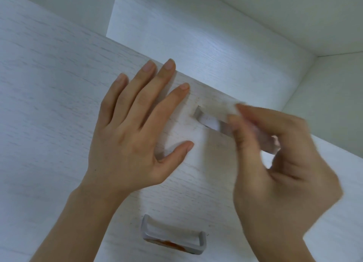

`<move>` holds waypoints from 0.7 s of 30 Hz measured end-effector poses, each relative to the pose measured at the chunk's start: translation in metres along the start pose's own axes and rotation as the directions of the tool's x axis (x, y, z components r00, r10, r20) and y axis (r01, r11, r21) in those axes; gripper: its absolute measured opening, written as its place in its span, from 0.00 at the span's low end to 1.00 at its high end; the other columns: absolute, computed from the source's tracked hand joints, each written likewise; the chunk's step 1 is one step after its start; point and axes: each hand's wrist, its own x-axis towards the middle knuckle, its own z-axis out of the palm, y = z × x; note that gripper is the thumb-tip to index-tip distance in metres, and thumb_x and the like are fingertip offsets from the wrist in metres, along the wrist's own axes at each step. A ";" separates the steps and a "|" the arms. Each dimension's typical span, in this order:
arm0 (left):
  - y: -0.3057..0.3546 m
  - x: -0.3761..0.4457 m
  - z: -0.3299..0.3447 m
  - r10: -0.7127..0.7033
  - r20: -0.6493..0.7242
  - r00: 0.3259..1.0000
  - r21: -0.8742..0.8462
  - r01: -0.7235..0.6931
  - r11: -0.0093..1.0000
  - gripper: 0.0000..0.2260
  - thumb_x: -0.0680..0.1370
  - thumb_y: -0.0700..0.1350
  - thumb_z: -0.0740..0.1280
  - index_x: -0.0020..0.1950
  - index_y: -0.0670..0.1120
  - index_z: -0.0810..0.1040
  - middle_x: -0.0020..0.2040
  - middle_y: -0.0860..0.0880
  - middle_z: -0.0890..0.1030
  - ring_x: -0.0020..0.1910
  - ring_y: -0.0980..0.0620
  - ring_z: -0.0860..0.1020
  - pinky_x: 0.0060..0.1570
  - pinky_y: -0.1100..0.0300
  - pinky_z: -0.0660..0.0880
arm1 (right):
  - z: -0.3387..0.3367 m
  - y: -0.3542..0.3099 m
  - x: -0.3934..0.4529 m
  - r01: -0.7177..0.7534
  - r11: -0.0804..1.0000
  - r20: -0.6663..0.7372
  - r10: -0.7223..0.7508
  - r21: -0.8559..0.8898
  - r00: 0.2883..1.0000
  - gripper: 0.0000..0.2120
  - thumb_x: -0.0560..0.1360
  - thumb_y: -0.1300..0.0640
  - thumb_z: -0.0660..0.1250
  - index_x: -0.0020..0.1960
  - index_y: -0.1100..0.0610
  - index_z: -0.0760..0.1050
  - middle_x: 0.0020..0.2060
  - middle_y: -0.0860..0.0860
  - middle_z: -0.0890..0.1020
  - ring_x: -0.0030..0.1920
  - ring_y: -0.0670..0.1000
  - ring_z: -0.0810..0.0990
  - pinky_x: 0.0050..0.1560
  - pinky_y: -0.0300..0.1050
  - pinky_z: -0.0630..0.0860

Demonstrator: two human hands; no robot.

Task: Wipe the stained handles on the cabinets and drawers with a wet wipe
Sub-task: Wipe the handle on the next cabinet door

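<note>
My left hand (135,128) lies flat with fingers spread on the white drawer front (49,104), just left of the upper silver handle (208,120). My right hand (279,159) pinches a white wet wipe (222,109) against the top of that handle and hides the handle's right half. The wipe and the right hand are blurred. A second silver handle (174,237) sits lower on the front, with an orange-red stain (169,243) along its lower edge.
Behind the drawer front's top edge lies a white open compartment (196,35) with a side wall (324,96) at the right. White wood-grain panels fill the left of the view.
</note>
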 end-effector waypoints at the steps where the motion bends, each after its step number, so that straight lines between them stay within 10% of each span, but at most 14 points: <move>1: 0.000 0.000 0.000 -0.002 0.001 1.000 0.000 0.002 1.000 0.28 0.76 0.59 0.63 0.71 0.43 0.67 0.72 0.42 0.64 0.73 0.43 0.61 0.72 0.46 0.56 | -0.004 0.000 0.000 -0.039 0.999 -0.013 0.039 0.015 0.999 0.07 0.76 0.59 0.68 0.50 0.48 0.75 0.42 0.41 0.79 0.40 0.40 0.76 0.45 0.26 0.68; 21: -0.001 0.000 0.002 0.001 -0.020 1.000 0.014 -0.001 1.000 0.28 0.76 0.59 0.62 0.70 0.43 0.68 0.72 0.42 0.65 0.73 0.44 0.62 0.72 0.46 0.57 | -0.001 0.018 -0.002 0.330 0.915 0.194 -0.289 -0.232 0.937 0.08 0.79 0.59 0.65 0.57 0.57 0.76 0.52 0.50 0.80 0.50 0.51 0.80 0.56 0.55 0.75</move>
